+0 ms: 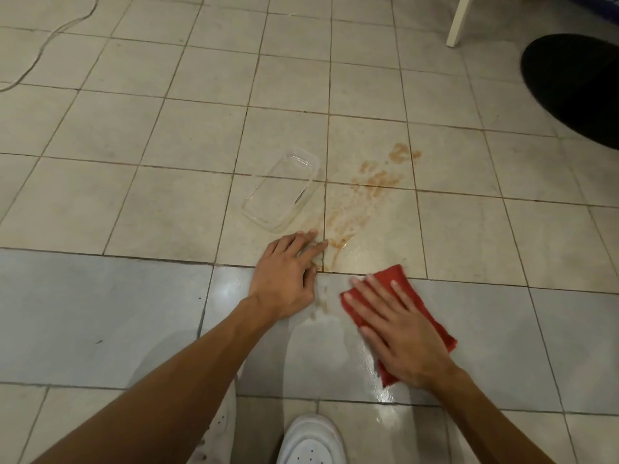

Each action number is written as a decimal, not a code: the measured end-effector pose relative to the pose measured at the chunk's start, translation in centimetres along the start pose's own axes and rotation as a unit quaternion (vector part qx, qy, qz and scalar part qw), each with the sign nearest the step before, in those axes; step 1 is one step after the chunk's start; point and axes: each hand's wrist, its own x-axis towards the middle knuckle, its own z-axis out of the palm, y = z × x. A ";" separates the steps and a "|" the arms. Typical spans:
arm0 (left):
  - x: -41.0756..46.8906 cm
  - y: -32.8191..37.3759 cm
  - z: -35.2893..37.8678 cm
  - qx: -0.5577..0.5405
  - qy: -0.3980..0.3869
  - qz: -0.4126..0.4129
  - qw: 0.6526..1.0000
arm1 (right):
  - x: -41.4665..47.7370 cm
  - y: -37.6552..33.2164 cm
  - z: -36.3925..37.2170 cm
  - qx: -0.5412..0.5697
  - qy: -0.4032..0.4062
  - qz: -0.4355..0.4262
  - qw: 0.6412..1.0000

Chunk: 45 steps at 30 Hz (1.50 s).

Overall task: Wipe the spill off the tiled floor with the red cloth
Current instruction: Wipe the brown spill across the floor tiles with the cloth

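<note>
A red cloth (432, 321) lies flat on the grey tiles, and my right hand (398, 333) presses down on it with the fingers spread. An orange-brown spill (365, 192) streaks across the pale tiled floor (134, 212), from a far patch down to a wet trail just ahead of the cloth. My left hand (288, 272) rests flat on the floor to the left of the cloth, fingers apart, its fingertips at the near end of the spill. It holds nothing.
A clear plastic container (281, 189) lies on the floor just beyond my left hand, beside the spill. White shoes (311, 440) show at the bottom. A black round object (579, 85) and a white furniture leg (460, 18) stand far right; a cable (50, 38) runs far left.
</note>
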 end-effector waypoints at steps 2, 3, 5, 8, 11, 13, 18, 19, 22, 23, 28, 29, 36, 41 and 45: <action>0.0 -0.1 0.0 0.000 0.002 0.004 1.000 | 1.4 1.0 -0.7 0.011 0.007 0.091 0.996; -0.1 -0.1 0.1 -0.001 0.004 0.005 1.000 | 2.4 0.7 -0.9 0.020 0.013 0.142 0.990; -0.1 -0.1 0.2 -0.001 0.010 0.006 1.000 | 4.5 -1.0 -1.3 0.030 0.024 0.195 0.980; -0.3 -0.4 0.3 0.000 0.016 0.011 1.000 | 4.9 -3.1 -0.6 0.020 0.021 0.114 0.993; -0.3 -0.9 0.4 0.004 0.013 0.017 1.000 | 2.5 -1.9 0.1 0.005 -0.004 -0.015 1.000; -0.5 -1.3 0.5 0.006 0.013 0.020 1.000 | 1.7 0.0 -0.2 0.006 -0.005 -0.006 1.000; -0.6 -1.3 0.5 0.001 0.020 0.017 1.000 | 5.9 -0.8 -1.2 0.037 0.029 0.168 0.985; -0.5 -1.3 0.5 0.000 0.020 0.016 1.000 | 6.6 -1.8 -1.1 0.039 0.033 0.159 0.986; -0.6 -1.5 0.4 -0.002 0.012 0.019 1.000 | 5.7 -4.0 0.3 0.024 0.023 0.049 0.998; -0.5 -1.6 0.3 -0.004 0.010 0.023 1.000 | 4.6 -3.8 0.7 0.020 0.018 0.014 1.000; -0.3 -1.8 -0.2 -0.008 0.003 0.029 1.000 | 2.6 0.4 -0.4 0.007 0.018 0.033 0.999; -0.3 -1.8 -0.3 -0.011 0.002 0.030 1.000 | 3.5 0.5 -0.7 0.013 0.021 0.078 0.997; -0.2 -2.0 -0.7 -0.018 0.003 0.033 0.999 | 4.6 -5.1 0.7 0.026 0.028 0.031 0.999; -0.2 -1.1 -0.7 -0.036 0.014 0.015 0.999 | 1.6 -2.4 -1.0 0.113 0.030 0.034 0.993; -0.3 1.2 -0.6 -0.057 0.016 0.003 0.998 | 0.1 -1.1 -2.9 0.240 0.115 0.152 0.952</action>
